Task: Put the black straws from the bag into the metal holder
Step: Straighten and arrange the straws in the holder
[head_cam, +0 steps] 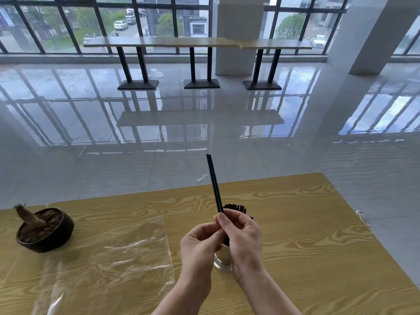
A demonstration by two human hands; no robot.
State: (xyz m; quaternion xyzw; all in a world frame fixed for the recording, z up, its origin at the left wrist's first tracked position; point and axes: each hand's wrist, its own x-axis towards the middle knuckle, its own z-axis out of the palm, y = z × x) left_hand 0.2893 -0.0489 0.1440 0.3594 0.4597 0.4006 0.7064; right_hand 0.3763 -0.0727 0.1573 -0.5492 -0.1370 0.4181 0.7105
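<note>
Two black straws (pixel 213 183) stand nearly upright, side by side, above the table. My right hand (pixel 244 237) pinches their lower part, and my left hand (pixel 200 245) pinches them just below. Behind and under both hands stands the metal holder (pixel 221 258), mostly hidden, with several black straws (pixel 236 208) sticking out of its top. A clear plastic bag (pixel 118 253) lies flat on the wooden table (pixel 306 246) to the left of my hands; I see no straws in it.
A dark round pot (pixel 46 230) with a brown stump in it sits at the table's left edge. The table's far edge runs just beyond the holder. Past it lie glossy floor tiles, high tables (pixel 197 43) and windows.
</note>
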